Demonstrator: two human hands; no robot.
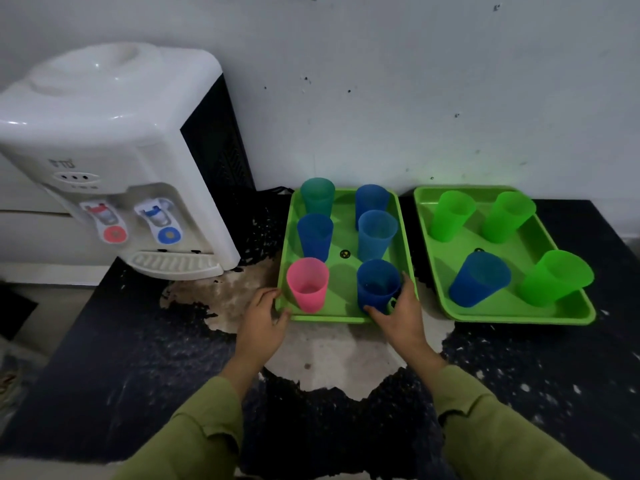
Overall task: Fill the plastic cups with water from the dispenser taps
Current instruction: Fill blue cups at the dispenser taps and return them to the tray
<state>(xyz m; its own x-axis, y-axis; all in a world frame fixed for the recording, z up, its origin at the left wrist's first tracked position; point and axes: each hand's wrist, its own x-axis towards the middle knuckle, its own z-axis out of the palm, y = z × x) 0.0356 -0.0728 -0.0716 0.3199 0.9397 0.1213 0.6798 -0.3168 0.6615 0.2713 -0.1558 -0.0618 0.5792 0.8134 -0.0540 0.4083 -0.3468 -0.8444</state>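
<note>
Cannot read the blurred logo (61,163) on the dispenser (114,133), itself cropped at the left edge. Cannot make out the tiny dark sticker (345,253) in the left tray (346,318). Hidden behind the right hand (401,313): lower right of the near blue cup (375,282) and the tray's near corner. Cut off at the bottom: left sleeve (201,434) and right sleeve (485,431).

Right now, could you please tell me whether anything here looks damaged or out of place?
Yes: the black countertop has a large pale patch where its coating looks flaked away, from the dispenser to under the left tray. Nothing else stands out.
</note>
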